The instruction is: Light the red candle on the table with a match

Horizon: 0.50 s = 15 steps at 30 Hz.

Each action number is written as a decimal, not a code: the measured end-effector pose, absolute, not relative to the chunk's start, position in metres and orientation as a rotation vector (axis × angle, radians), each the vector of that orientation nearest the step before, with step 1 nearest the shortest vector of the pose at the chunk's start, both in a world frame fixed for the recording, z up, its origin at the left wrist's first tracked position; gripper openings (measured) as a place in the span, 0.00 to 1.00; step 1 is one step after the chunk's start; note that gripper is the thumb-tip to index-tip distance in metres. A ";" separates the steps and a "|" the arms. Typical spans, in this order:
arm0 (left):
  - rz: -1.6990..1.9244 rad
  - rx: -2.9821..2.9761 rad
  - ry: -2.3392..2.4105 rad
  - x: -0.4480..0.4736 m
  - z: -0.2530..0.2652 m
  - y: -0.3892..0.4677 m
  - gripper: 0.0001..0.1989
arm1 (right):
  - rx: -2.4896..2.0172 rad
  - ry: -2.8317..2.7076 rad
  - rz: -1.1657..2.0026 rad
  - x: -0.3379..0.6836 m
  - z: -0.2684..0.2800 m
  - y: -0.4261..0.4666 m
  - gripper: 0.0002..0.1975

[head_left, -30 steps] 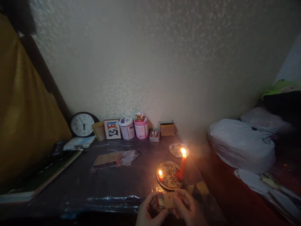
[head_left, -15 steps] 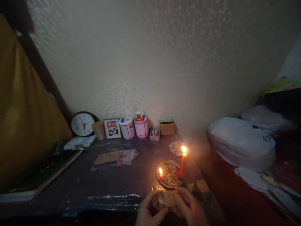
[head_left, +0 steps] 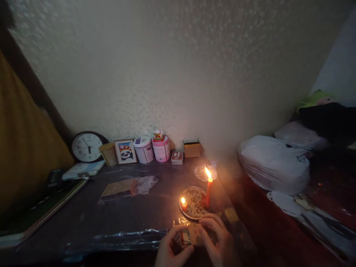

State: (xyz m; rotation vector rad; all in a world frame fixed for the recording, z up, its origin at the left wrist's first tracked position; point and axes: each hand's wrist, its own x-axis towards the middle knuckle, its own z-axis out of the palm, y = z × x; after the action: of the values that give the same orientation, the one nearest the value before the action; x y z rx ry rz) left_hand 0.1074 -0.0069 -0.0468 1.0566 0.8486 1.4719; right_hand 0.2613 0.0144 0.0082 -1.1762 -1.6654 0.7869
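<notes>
Both my hands are at the bottom edge of the head view, over the near edge of a dark table (head_left: 91, 218). My left hand (head_left: 169, 250) and my right hand (head_left: 218, 241) together hold a partly open matchbox (head_left: 190, 236), its tray of matches showing on the left. Just beyond the hands stands a round patterned plate (head_left: 194, 203) with a tall red candle (head_left: 208, 192) burning on its right side and a short candle stub (head_left: 183, 203) burning on its left.
A second small plate (head_left: 200, 172) lies behind the candle. A plastic-wrapped pack (head_left: 125, 187) lies mid-table. Along the wall stand a clock (head_left: 85, 147), a panda picture (head_left: 125, 151), two tins (head_left: 152, 149) and boxes (head_left: 191, 148). Books (head_left: 41, 211) lie left; white bags (head_left: 274, 163) right.
The view has shifted a little to the right, so everything sits further left in frame. My hands stay on the matchbox, and the tall flame now leans to the left.
</notes>
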 end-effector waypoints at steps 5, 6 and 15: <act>1.410 1.152 0.974 0.107 -0.056 -0.006 0.18 | -1.050 -1.820 0.765 0.253 0.007 0.006 0.07; 1.397 1.198 1.015 0.106 -0.057 -0.006 0.18 | -1.045 -1.844 0.779 0.253 0.005 0.006 0.07; 1.341 1.354 1.194 0.106 -0.062 -0.008 0.17 | -1.083 -1.950 0.824 0.255 0.002 0.006 0.08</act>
State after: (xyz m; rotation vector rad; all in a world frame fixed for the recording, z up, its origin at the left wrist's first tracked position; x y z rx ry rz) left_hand 0.1064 -0.0078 -0.0622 1.3536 1.1941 1.3410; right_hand 0.2550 0.0063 0.0023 -1.0831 -1.9501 0.8239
